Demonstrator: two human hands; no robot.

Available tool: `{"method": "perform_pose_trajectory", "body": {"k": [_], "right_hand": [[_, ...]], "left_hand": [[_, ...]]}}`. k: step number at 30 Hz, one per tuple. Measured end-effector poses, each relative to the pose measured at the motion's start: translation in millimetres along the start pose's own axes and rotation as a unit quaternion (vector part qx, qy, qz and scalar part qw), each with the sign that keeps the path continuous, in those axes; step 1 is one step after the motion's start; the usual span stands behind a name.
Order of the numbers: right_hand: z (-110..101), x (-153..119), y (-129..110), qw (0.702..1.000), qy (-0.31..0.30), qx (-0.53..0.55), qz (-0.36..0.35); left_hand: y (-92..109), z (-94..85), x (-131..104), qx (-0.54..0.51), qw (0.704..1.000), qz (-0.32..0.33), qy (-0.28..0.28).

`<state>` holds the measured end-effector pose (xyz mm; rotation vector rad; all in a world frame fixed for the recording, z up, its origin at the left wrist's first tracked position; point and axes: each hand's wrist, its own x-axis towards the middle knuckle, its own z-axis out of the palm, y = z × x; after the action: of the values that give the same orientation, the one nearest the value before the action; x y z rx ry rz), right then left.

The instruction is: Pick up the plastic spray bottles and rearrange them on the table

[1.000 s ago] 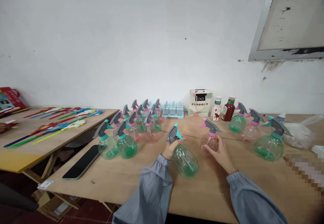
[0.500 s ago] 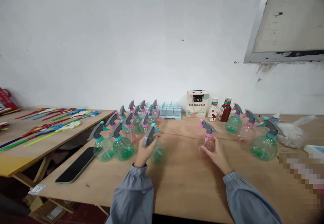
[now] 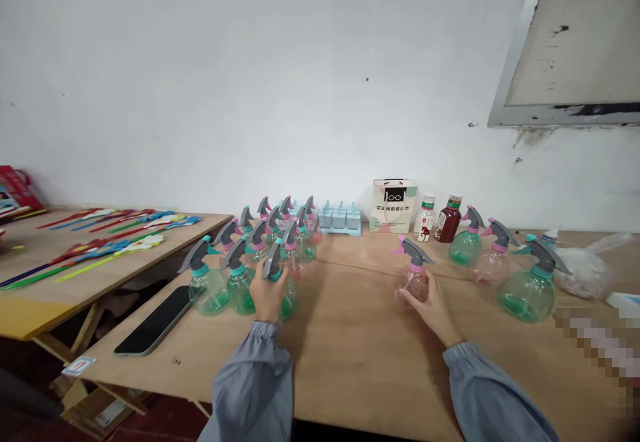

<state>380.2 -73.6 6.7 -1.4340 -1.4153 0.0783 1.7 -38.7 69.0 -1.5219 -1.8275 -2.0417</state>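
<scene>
Our left grip [image 3: 268, 294] clasps a green bottle [image 3: 289, 299] that has joined the adjacent bottle cluster [image 3: 259, 235], our right grip [image 3: 431, 303] a pink bottle [image 3: 410, 280].

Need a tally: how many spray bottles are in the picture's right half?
4: a pink one in the right hand; right of it, a green one farthest back, another pink one, and another green one nearest.

Spray bottles [image 3: 525, 295], left and right of centre: clear, glossy plastic; trigger heads [image 3: 544, 259] duller plastic. Table [image 3: 360, 355], lower centre: smooth wood. Sleeves [image 3: 255, 382], bottom: matt, wrinkled cloth. Phone [image 3: 155, 322], lower left: glossy screen. Wall [image 3: 250, 82], top: matt.
</scene>
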Motion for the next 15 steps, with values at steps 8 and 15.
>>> {"method": "perform_pose_trajectory", "body": {"k": [8, 15], "right_hand": [[0.6, -0.3, -2.2, 1.000, -0.002, 0.005, -0.009], [0.9, -0.9, -1.4, 1.000, -0.008, 0.007, -0.016]], "left_hand": [[-2.5, 7.0, 7.3, -0.047, 0.997, 0.036, 0.057], [-10.7, 9.9, 5.3, -0.106, 0.982, 0.106, 0.117]]}}
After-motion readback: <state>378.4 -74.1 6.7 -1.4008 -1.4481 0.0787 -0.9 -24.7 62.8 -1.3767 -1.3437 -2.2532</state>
